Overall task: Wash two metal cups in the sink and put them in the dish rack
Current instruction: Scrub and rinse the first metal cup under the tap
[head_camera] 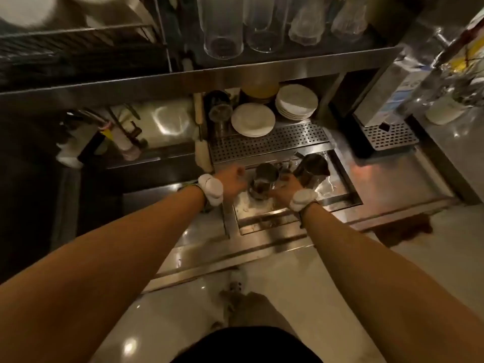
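Steel counter (408, 179) runs across a dim kitchen, with a rectangular sink (337, 176) sunk into it and a perforated drain tray (267, 142) just behind the basin. Stacks of white plates (252, 119) sit behind the tray under a steel shelf; upturned glasses (222, 27) stand on top of the shelf. A wire dish rack (78, 45) holding pale dishes sits at the upper left, well apart from the sink. The floor (288, 297) below is pale and glossy.

Both metal cups are inside the sink. The near cup (263, 179) stands roughly upright, long axis vertical, its open mouth facing up toward the camera. The far cup (311, 167) is beside it to the right and further back, leaning, with its dark mouth pointing up and to the right.

Both arms reach in, each with a white wristband (210, 189). The left hand (231, 180) lies against the near cup's left side, fingers curled; whether they grip it cannot be told. The right hand (284, 186) sits between the two cups, at the near cup's right side, its fingers too blurred to read.
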The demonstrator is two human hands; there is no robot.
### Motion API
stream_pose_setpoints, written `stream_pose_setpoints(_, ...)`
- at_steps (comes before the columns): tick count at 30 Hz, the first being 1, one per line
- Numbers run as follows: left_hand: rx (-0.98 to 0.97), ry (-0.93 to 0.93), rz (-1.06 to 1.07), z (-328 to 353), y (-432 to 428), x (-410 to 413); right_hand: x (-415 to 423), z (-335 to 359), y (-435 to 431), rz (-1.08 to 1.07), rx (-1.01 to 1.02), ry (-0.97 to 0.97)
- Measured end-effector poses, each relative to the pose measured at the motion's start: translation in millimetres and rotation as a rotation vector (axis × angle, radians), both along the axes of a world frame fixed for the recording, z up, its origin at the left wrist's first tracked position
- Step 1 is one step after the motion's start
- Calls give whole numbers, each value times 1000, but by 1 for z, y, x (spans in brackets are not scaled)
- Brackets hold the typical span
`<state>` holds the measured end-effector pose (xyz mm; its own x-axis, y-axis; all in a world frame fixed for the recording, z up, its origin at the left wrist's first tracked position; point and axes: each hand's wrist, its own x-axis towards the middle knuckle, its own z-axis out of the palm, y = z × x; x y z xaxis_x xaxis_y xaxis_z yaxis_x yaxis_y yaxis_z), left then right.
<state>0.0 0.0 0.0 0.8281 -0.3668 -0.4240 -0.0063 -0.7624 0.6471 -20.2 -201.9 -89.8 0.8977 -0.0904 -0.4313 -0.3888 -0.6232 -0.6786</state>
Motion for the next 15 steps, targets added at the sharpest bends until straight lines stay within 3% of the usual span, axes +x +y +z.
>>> stream_pose_setpoints(7,-44,90,-74,-7,-31,16,-1,-32,5,-221,253,-29)
stream_pose_setpoints(10,-41,85,-143,-12,-37,30,0,-4,16,-323,264,-33)
stream_pose_setpoints(15,-67,71,-167,-5,-20,43,10,5,28,-276,196,-88)
